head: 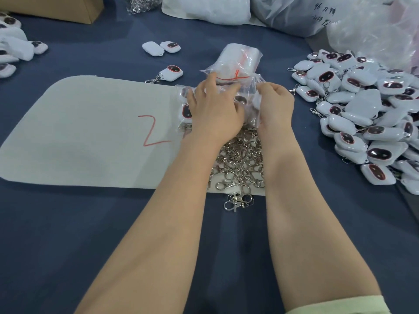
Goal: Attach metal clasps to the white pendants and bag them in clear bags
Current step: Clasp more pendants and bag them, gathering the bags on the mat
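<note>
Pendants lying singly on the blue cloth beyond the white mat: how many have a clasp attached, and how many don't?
Pendant with metal clasp: 1
Pendants with no clasp visible: 2
Total: 3

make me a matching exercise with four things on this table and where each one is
1 clasp pile
2 big pendant heap
3 cardboard box
4 clear bag

a in the fingers of the left hand and right hand
b far left corner of the view
c just on the near side of both hands
d out to the right of the right hand

Pairs: 1-c, 2-d, 3-b, 4-a
</note>
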